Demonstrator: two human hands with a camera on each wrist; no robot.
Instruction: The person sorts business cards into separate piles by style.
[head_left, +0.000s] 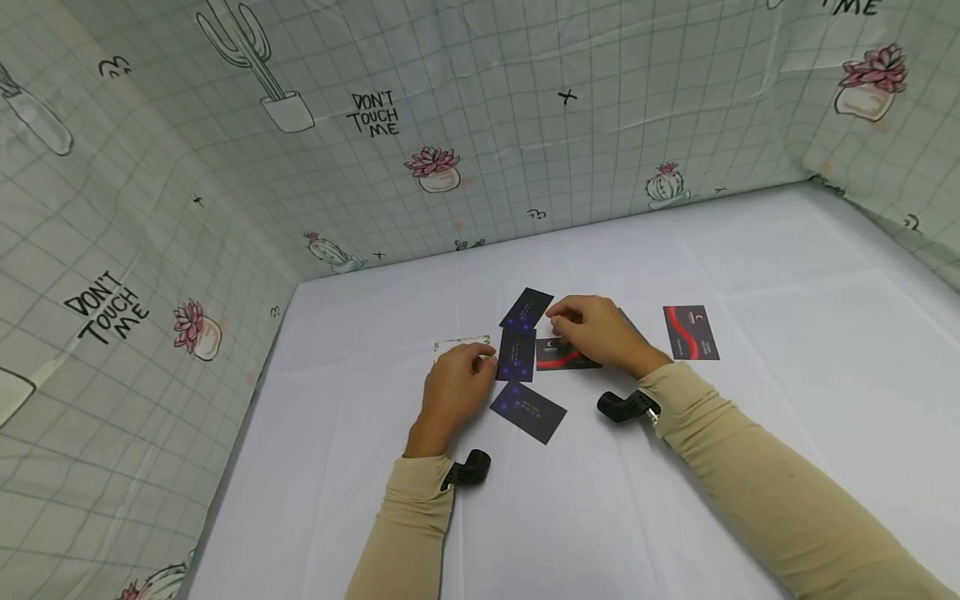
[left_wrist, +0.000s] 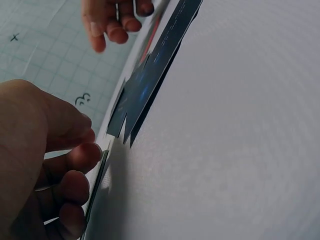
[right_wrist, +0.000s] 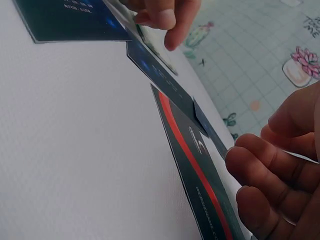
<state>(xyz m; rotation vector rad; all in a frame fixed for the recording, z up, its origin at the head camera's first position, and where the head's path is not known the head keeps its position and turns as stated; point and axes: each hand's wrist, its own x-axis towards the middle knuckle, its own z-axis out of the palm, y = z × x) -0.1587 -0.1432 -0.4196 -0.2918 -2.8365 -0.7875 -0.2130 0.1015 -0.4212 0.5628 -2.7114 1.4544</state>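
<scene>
plainly, sharp-cornered dark cards [head_left: 516, 356], blue-speckled, lay flat on white cloth [head_left: 585, 508] (a red-waved card [head_left: 692, 333] sat right); left hand [head_left: 457, 387] and right hand [head_left: 600, 333] had loosely bent fingers.

Around the tabletop [head_left: 810, 350] I see a pale greenish cloth [head_left: 510, 158] standing as walls at the back, the left and the right. It is printed with thin squares, a tall cactus [head_left: 261, 65] in a white pot, pink succulents [head_left: 433, 165], small black crosses [head_left: 567, 97] and the words "DON'T TOUCH ME" [head_left: 375, 113]. Some creases cross it. The tabletop is white, with faint folds, and the light is soft, rather even.
</scene>
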